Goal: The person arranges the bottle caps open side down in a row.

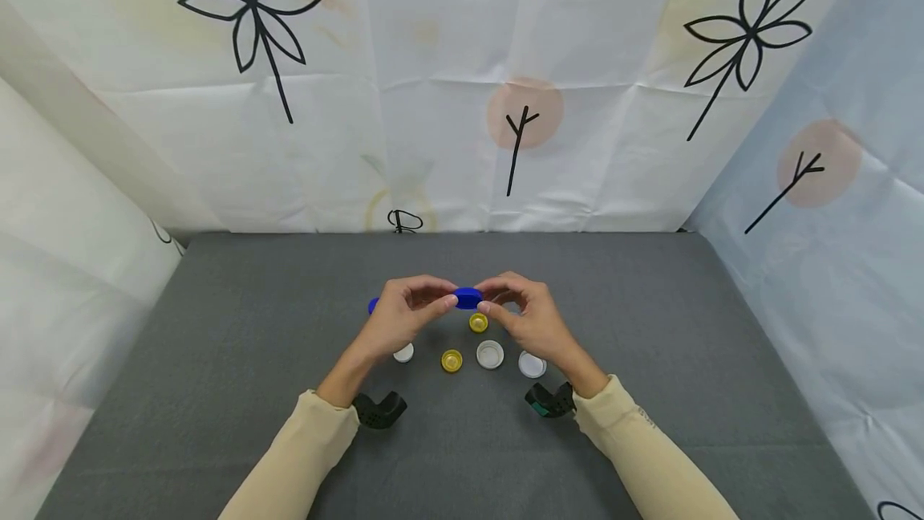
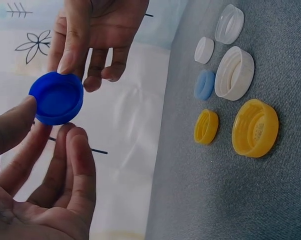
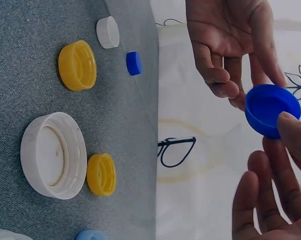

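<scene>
A dark blue bottle cap (image 1: 468, 298) is held up above the table between both hands, its hollow side facing me. My left hand (image 1: 400, 315) pinches one edge of it between thumb and fingers. From the opposite edge my right hand (image 1: 530, 315) pinches it too, thumb on the near side, as the left wrist view shows with the cap (image 2: 56, 98) close up. The other fingers of both hands are loosely bent. Below the hands lie a small yellow cap (image 1: 479, 322), a larger yellow cap (image 1: 451, 360) and a white cap (image 1: 490, 355).
On the grey table (image 1: 650, 327) are also a clear whitish cap (image 1: 532, 364), a small white cap (image 1: 404, 353), a light blue cap (image 2: 204, 85) and a smaller dark blue cap (image 3: 133, 63). A patterned white cloth (image 1: 447, 103) hangs behind the table.
</scene>
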Available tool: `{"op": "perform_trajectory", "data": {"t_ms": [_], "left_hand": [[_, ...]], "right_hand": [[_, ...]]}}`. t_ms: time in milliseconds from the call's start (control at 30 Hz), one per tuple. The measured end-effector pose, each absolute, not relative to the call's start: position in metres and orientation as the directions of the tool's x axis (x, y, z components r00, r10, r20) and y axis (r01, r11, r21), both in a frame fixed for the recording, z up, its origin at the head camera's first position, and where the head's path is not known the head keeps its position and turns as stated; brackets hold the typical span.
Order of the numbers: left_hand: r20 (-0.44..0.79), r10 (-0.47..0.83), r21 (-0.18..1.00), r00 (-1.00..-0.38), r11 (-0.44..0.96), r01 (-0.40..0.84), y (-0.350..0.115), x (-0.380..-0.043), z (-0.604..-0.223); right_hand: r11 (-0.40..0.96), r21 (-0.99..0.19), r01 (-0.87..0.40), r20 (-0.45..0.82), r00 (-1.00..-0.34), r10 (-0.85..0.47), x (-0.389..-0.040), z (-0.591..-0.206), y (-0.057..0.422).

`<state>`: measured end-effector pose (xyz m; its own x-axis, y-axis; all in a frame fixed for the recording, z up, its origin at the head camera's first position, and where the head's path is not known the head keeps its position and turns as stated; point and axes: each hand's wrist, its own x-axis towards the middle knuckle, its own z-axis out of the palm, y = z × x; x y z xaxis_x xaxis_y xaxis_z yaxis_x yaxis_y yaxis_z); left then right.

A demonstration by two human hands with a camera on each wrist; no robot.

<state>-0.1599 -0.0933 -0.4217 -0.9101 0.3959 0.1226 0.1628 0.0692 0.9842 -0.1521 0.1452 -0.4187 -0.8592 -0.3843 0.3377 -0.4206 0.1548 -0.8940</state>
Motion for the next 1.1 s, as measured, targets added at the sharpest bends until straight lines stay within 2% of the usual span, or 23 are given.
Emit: {"op": "perform_trajectory", "data": {"t_ms": [200, 500, 700, 833, 933, 1100], "left_hand": [[0.017, 0.423, 0.998, -0.906, 0.054, 0.044, -0.093, -0.16, -0.42], [0.0, 0.446, 0.999, -0.895, 0.042, 0.021, -0.096, -0.159, -0.42], [0.067, 0.443, 0.996, -0.894, 0.021, 0.085, -0.098, -0.158, -0.419], [0.164, 0.431, 0.981, -0.888, 0.02, 0.192, -0.101, -0.159, -0.421], [0.213, 0.422, 0.954, -0.881, 0.104, 0.281, -0.106, -0.162, -0.424], [0.2, 0.418, 0.887, -0.886, 0.306, 0.345, -0.117, -0.167, -0.428]], "right_hand": [[0.136, -0.851, -0.507, 0.432, -0.824, -0.367, -0.15, -0.415, 0.141], [0.127, -0.841, -0.526, 0.443, -0.804, -0.397, -0.154, -0.421, 0.142], [0.153, -0.903, -0.402, 0.302, -0.846, -0.44, -0.155, -0.418, 0.144], [0.195, -0.924, -0.328, 0.208, -0.86, -0.465, -0.159, -0.416, 0.141], [0.221, -0.924, -0.313, 0.173, -0.856, -0.487, -0.164, -0.416, 0.135], [0.246, -0.908, -0.339, 0.172, -0.837, -0.519, -0.176, -0.422, 0.121]]}}
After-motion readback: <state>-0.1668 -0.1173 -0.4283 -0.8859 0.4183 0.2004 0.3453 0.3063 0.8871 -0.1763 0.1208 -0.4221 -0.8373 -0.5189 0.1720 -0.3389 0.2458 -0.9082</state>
